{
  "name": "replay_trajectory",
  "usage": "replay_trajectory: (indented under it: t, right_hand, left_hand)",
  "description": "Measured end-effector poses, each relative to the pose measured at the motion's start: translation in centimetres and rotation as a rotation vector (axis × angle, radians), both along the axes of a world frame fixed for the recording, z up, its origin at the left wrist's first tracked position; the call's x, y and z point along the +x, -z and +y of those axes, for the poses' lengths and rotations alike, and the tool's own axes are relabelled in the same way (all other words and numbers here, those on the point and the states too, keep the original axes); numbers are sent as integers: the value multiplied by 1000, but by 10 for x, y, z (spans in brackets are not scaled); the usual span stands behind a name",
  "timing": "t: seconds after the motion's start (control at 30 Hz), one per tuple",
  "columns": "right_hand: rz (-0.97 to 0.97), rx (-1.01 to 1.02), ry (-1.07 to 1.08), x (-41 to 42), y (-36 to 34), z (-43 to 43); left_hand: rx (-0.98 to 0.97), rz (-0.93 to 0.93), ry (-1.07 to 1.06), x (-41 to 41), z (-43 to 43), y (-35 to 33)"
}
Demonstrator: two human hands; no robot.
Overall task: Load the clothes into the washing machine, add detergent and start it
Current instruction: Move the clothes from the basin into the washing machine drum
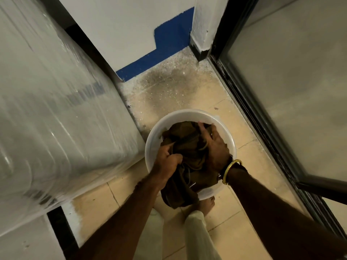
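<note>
A white round plastic tub (189, 114) sits on the tiled floor in front of my feet. It holds a bundle of dark brown clothes (185, 139), part of which hangs over the tub's near rim. My left hand (167, 160) is clenched on the cloth at the bundle's left side. My right hand (214, 145), with a gold bangle on its wrist, presses and grips the bundle from the right. The washing machine (56, 102), wrapped in clear plastic film, stands close on the left; its lid and controls are blurred.
A dark-framed glass door (281, 91) stands on the right. A white wall with a blue painted base (169, 44) closes the far end. The floor there is dusty and stained. My bare foot (207, 202) and pale trouser legs are just behind the tub.
</note>
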State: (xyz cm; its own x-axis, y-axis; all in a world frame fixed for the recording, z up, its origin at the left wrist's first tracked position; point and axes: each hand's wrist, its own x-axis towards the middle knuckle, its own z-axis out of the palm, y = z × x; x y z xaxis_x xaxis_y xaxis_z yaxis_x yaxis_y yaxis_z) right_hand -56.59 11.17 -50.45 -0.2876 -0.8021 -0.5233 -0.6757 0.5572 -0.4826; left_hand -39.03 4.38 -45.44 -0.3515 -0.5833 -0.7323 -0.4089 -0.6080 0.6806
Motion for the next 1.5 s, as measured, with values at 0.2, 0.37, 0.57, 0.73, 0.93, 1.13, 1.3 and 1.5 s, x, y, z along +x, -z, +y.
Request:
replay_trajectory:
  t: [0.2,0.37,0.57,0.73,0.93,1.13,1.3,1.5]
  right_hand:
    - [-159,-155,102,7,9,19]
    - [-104,-274,279,8,-3,30]
    - [-254,-189,551,19,-26,28]
    - [-438,-118,696,18,-51,23]
    - [-507,-202,821,29,-71,22]
    - [-521,-248,912,34,-91,31]
    - [-527,-296,970,52,-110,35]
    - [-530,-365,1064,74,-142,34]
  left_hand:
    - [-177,71,89,5,1,2]
    - [-420,-111,131,16,-2,28]
    - [-66,-534,-3,24,2,40]
    - [249,-240,-265,32,10,55]
    - [116,94,-345,14,16,19]
    - [187,203,-290,15,9,-4]
    - [194,221,-208,28,4,-10]
    - [191,217,-131,38,-12,-27]
